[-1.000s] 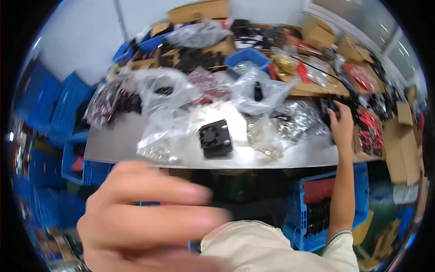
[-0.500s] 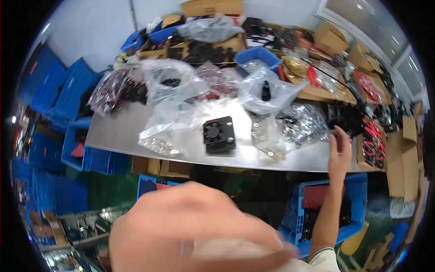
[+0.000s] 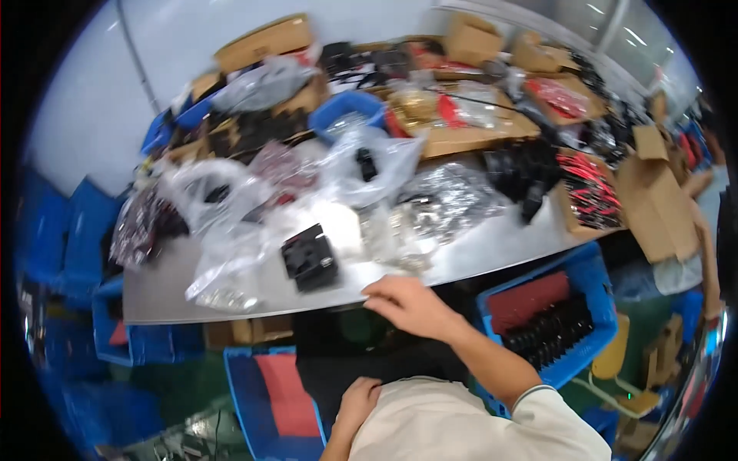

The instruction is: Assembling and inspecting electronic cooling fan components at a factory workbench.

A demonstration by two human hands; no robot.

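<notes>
Pale wall [image 3: 184, 54] rises behind a metal counter [image 3: 165, 284] with a clear plastic bag [image 3: 231, 265] and a blue bowl [image 3: 346, 115] on it. Near the counter's front edge sits a black fan unit [image 3: 310, 259], left of the right hand [image 3: 407, 303] and apart from it. That hand hovers by the edge, fingers together and slightly bent; whether it pinches anything, I cannot tell. Against the light shirt [image 3: 438, 422] rests the left hand [image 3: 360, 399], fingers bent, its grip unclear.

Metal tbl [image 3: 164, 286] w/ blk fan [image 3: 309, 259], bags [image 3: 228, 255]
</notes>
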